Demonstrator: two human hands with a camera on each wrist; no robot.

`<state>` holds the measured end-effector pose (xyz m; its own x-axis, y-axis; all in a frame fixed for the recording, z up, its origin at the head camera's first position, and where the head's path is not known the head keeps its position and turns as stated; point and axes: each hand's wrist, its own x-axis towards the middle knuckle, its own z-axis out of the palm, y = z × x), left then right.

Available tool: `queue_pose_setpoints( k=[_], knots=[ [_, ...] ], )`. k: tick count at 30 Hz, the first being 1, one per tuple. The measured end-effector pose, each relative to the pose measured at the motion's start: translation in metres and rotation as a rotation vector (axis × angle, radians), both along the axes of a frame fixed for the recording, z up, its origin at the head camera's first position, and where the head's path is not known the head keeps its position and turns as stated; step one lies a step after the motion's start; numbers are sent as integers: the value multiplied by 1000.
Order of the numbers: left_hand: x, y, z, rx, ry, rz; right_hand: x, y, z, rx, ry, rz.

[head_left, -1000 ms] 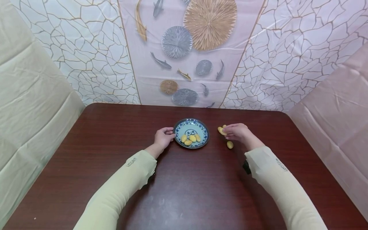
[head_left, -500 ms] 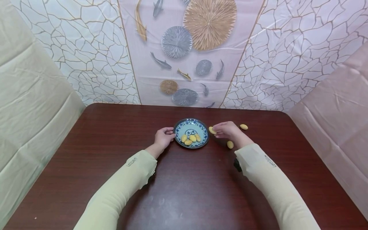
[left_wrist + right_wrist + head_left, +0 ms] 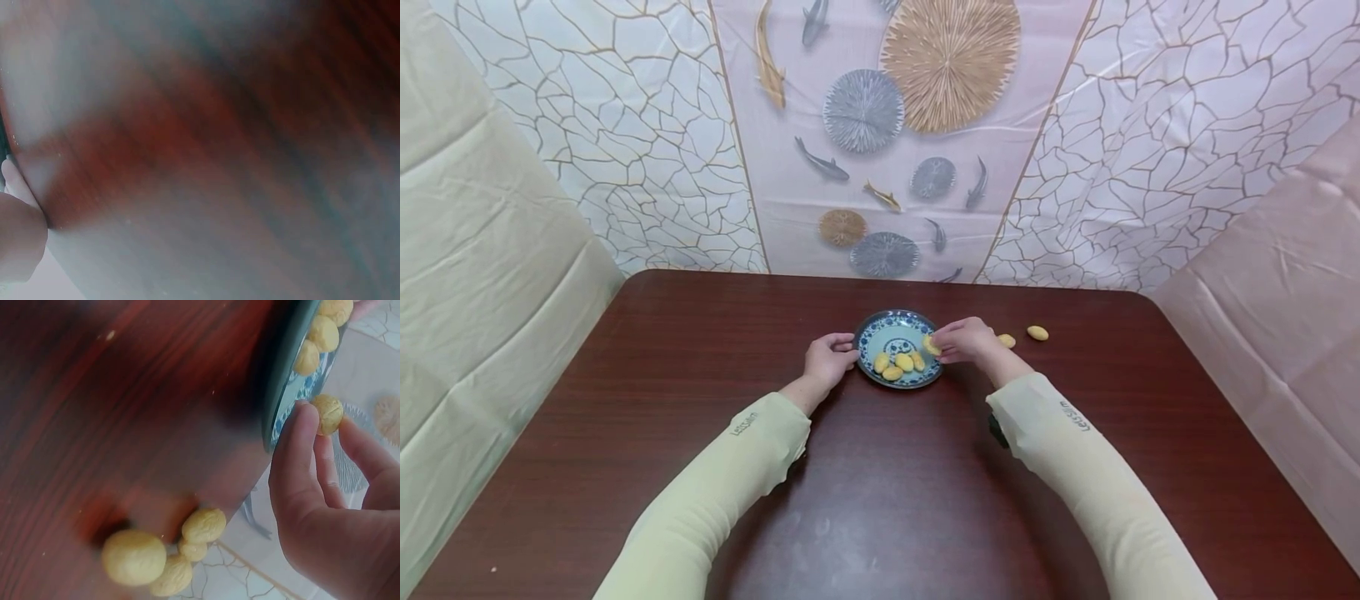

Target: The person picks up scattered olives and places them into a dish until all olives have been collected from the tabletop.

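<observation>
The left hand (image 3: 829, 360) rests its fingers at the left rim of the plate (image 3: 883, 333); whether they pinch it I cannot tell. The right hand (image 3: 970, 340) pinches a yellow piece (image 3: 330, 414) at the right rim, so the step looks like adding it to the plated pieces (image 3: 904, 362); next calls for lowering and letting go. Loose pieces (image 3: 1037, 332) lie toward the far right corner. The glossy red-brown counter (image 3: 880, 500) meets a printed backdrop (image 3: 805, 242), with plain creased cloth (image 3: 475, 250) at each side.
</observation>
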<state>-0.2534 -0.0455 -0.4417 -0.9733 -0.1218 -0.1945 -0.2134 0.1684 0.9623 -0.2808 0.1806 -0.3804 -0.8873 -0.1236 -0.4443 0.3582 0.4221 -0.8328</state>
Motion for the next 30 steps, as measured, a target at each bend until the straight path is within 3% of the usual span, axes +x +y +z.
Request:
queue_pose_setpoints(
  k=[30],
  knots=[
    [1,-1,1,-15,5,-3,-2,-27,0,162,3,-8]
  ],
)
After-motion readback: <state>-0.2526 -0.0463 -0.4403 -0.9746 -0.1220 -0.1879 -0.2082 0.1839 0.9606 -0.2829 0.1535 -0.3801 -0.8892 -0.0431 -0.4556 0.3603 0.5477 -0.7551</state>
